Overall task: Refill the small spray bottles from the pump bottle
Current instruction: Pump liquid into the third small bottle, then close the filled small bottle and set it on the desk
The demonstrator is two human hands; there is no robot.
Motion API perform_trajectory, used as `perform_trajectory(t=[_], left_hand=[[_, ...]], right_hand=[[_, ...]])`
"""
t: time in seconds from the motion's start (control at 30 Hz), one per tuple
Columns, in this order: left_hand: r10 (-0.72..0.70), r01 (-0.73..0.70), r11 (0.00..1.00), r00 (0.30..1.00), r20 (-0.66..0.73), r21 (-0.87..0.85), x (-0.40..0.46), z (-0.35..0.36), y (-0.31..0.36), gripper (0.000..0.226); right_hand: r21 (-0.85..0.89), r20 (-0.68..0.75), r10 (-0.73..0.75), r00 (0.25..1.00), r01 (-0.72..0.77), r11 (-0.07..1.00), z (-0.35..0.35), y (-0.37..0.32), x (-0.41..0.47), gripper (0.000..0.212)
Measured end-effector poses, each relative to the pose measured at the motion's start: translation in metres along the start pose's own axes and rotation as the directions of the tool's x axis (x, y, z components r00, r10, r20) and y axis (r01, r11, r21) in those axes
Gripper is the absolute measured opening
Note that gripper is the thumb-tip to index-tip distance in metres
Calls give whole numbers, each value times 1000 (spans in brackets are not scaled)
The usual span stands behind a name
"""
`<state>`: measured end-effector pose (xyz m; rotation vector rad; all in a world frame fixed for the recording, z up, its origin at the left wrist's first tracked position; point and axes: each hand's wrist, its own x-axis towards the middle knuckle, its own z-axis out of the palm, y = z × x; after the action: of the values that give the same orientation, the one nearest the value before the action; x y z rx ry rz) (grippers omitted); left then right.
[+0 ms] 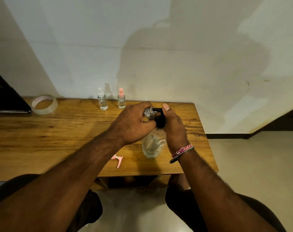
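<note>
Left hand (134, 124) grips an uncapped spray bottle (149, 112) at the pump bottle's (153, 144) black spout; right hand (173, 129) apparently curls around the pump, thumb on top. Pink sprayer (118, 160) lies at 8 o'clock on the table (58, 131).

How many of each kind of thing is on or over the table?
Small spray bottles: 3
Pump bottle: 1
Loose pink spray cap: 1
Tape roll: 1
Total: 6

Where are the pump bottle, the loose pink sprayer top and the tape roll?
pump bottle (153, 144), head view, on its clear body
pink sprayer top (119, 160), head view, on its head
tape roll (54, 104), head view, on its outer rim
</note>
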<state>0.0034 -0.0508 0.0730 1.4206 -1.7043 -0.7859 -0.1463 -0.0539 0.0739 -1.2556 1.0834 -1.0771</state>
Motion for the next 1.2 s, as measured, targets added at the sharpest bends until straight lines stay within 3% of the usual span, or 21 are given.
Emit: perform_trajectory(t=[0.1,0.2,0.27,0.6,0.67,0.8,0.93,1.03,1.1,1.2], left_hand=[[24,-24,1000,1000,-12,2,-4,0,2,9],[46,-45,999,998,-39,11,-7,0,3,11],[48,-48,999,997,-62,5,-9,0,2,13],[38,-40,999,988,-148,-13,-12,-5,-1,18],[40,-45,999,986,-159,-25,-14,-6,-1,22],[46,-51,999,981,-187,-17,-21,-11,-2,34],[21,-28,999,980,-197,-33,-38,-18,-3,41],[2,-17,998,976,-219,-66,-50,-23,-4,12],[-18,4,998,973,-229,-63,-59,-29,-7,26],[-49,37,998,969,-242,-53,-73,-39,-18,12]], right_hand=[[21,8,-7,1000,7,1000,-2,1,2,46],[36,-14,-40,999,41,999,-1,-1,2,35],[51,-28,-71,997,72,996,-2,1,3,40],[-73,-94,-266,959,259,963,-10,-19,9,46],[-180,-142,-347,927,320,930,-12,-25,8,49],[-426,-111,-614,781,521,740,-12,-42,-7,26],[-465,-6,-728,685,643,609,4,-57,-36,12],[-430,68,-698,713,652,624,23,-52,-51,9],[-417,98,-658,747,631,654,38,-43,-57,11],[-397,111,-596,795,586,707,60,-26,-61,15]])
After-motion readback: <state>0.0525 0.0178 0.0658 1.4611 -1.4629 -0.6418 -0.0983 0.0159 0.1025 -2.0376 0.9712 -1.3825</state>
